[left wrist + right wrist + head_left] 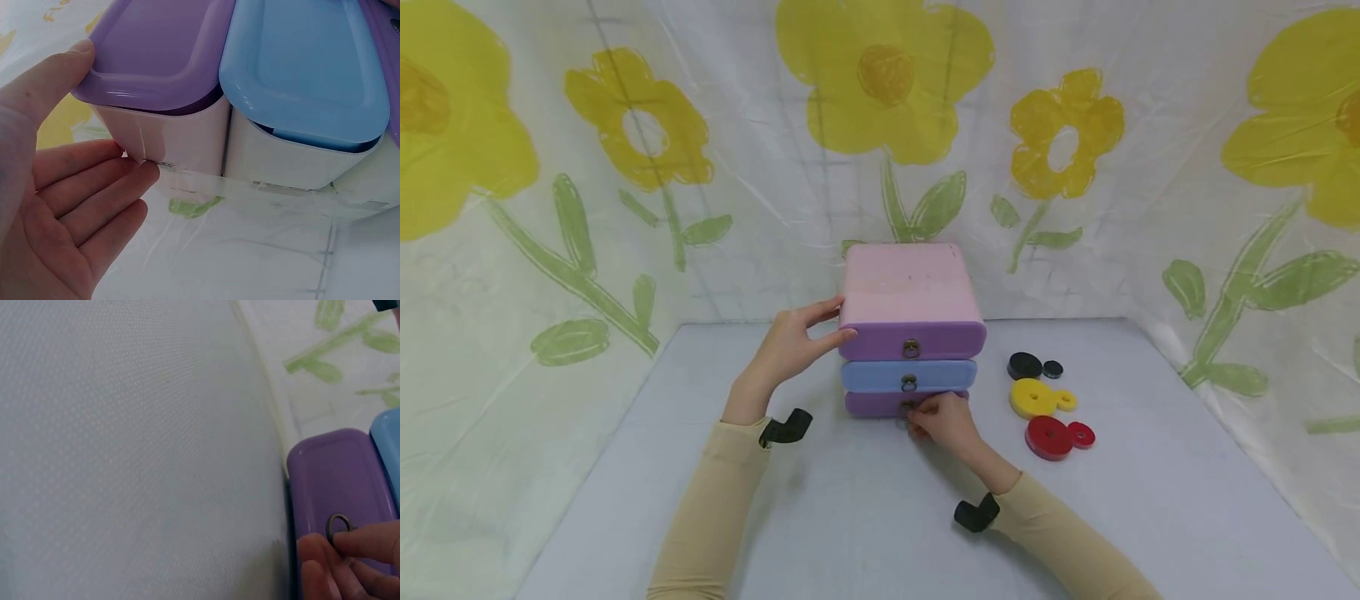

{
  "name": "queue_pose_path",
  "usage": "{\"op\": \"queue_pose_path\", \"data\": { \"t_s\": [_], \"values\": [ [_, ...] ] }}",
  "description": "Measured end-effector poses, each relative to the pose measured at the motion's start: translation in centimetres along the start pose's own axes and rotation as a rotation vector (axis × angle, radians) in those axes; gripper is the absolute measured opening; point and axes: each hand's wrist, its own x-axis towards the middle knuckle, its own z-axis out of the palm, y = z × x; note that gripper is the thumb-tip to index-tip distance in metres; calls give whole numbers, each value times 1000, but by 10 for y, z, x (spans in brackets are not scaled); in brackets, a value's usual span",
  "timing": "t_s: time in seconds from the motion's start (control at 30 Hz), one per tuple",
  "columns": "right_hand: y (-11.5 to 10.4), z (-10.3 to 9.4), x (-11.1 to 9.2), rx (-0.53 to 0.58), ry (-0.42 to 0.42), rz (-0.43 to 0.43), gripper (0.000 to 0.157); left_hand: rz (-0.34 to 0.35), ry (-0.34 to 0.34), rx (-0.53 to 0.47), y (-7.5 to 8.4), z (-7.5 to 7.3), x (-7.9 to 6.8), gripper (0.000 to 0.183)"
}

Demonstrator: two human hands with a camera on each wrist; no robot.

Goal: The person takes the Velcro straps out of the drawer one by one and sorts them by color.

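Note:
A small drawer cabinet point(910, 279) with a pink top stands at the back middle of the table. Its three drawer fronts are purple, blue and purple, each with a ring pull. My left hand point(790, 343) steadies the cabinet's left side, thumb on the edge of the top purple drawer point(156, 56), the other fingers extended along the pink side wall. Down at the bottom purple drawer point(337, 475), my right hand point(946, 423) pinches the ring pull point(338, 520) between thumb and finger. The blue drawer point(306, 75) sits between the two purple ones, with a thin gap behind its front.
Right of the cabinet lie round pieces in large and small pairs: black discs point(1025, 366), yellow discs point(1032, 398) and red discs point(1048, 438). A flower-printed curtain point(760, 167) hangs behind the white table point(850, 517). Each sleeve carries a black wrist camera.

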Motion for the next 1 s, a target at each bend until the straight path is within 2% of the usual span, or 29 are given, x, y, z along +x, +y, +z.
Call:
{"op": "queue_pose_path", "data": {
  "t_s": [0.4, 0.57, 0.73, 0.83, 0.9, 1.0],
  "values": [
    [0, -2, -2, 31, -11, 28, 12, -11, -2, -8, 0, -2, -1, 71],
    [-5, -9, -7, -16, -13, 52, 12, 1, 0, 3, 0, -2, -1, 71],
    [-7, -25, -16, -101, -52, 55, 11, 8, -1, 10, -1, -1, -2, 72],
    [-5, -39, -24, -137, -98, 20, 14, 11, 4, 12, -4, 1, -4, 69],
    [-1, -50, -29, -151, -110, 12, 18, 43, 15, 1, -8, 3, -6, 64],
    [3, -69, -35, -180, -91, 23, 24, 113, 79, -1, -17, 6, -12, 53]
  ]
}}
